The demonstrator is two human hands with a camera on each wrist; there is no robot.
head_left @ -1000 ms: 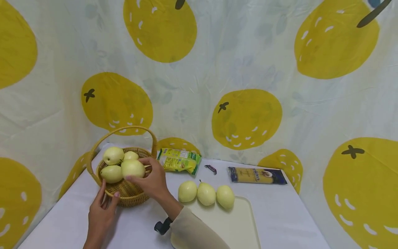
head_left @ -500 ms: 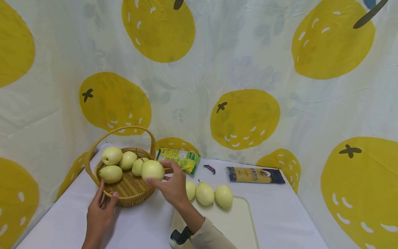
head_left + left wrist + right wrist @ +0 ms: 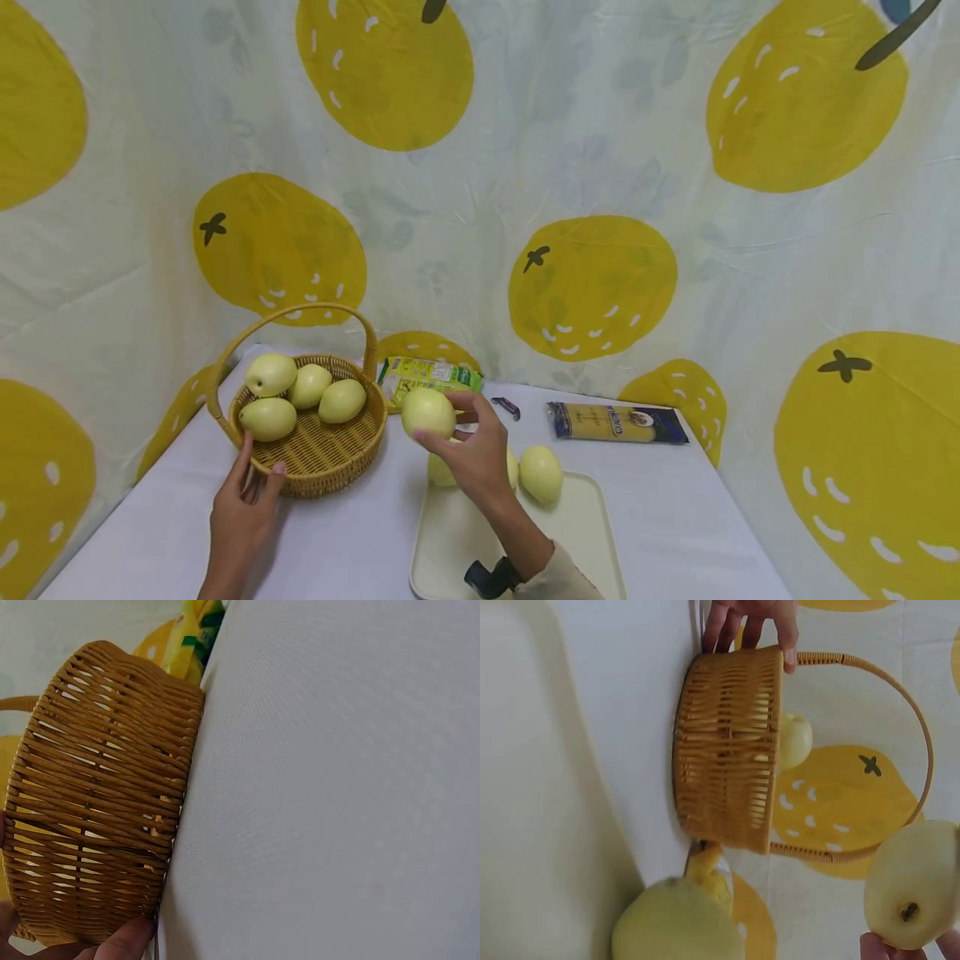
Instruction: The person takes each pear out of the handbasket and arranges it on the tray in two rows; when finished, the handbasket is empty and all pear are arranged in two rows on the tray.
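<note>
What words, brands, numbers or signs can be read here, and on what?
"nkara", first letter unclear: yellow and dark-blue packet, its finer print too small.
Green-and-yellow packet: print too small and blurred to read.
Small dark wrapper: markings too small to read.
Nothing else readable.

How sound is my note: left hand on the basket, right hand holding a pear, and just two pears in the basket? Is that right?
Not quite: the head view shows four pears in the basket, not two. The left hand is on the basket, and the right hand holds another pear.
</note>
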